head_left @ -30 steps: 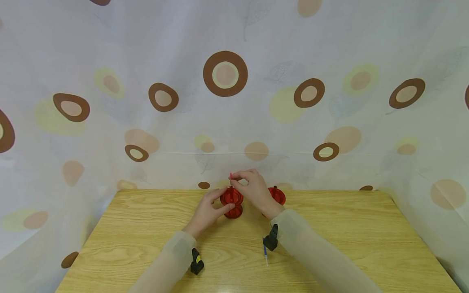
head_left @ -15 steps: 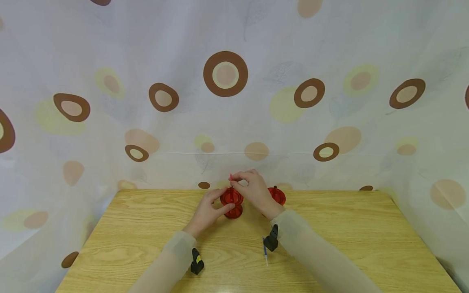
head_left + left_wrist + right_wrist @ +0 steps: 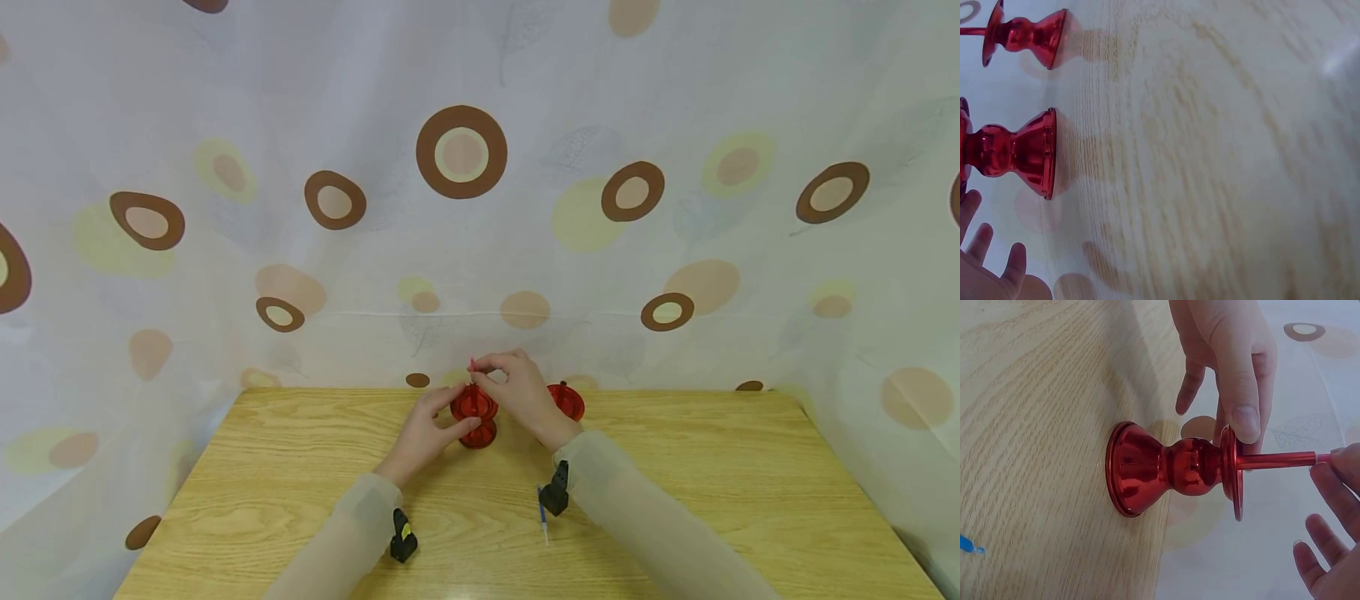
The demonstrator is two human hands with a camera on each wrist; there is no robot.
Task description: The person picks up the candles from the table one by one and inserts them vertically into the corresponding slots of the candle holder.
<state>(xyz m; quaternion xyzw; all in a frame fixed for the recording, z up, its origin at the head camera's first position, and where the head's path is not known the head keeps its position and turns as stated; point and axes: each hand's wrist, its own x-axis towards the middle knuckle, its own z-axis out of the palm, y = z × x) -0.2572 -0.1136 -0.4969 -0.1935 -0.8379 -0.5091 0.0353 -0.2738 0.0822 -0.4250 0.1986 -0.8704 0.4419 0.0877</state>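
Observation:
A shiny red candle holder (image 3: 476, 433) stands upright on the table, with a round dish and a thin upright stem. My left hand (image 3: 422, 435) grips its dish at the rim, thumb on the near side and fingers on the far side. At the stem's top end, a thin pink candle (image 3: 472, 365) is pinched between thumb and fingertips of my right hand (image 3: 521, 396). The right wrist view shows the candle (image 3: 1322, 458) in line with the stem and meeting its end; how deep it sits is hidden.
A second red candle holder (image 3: 567, 403) stands to the right, partly behind my right hand. Nearer, a thin blue candle (image 3: 543, 510) with a pale end lies on the wooden table (image 3: 712, 483). Patterned cloth (image 3: 465, 250) hangs behind the table and at its sides.
My right hand and the pink candle have sunk very slightly towards the stem. My left hand and the candle holder have stayed where they were.

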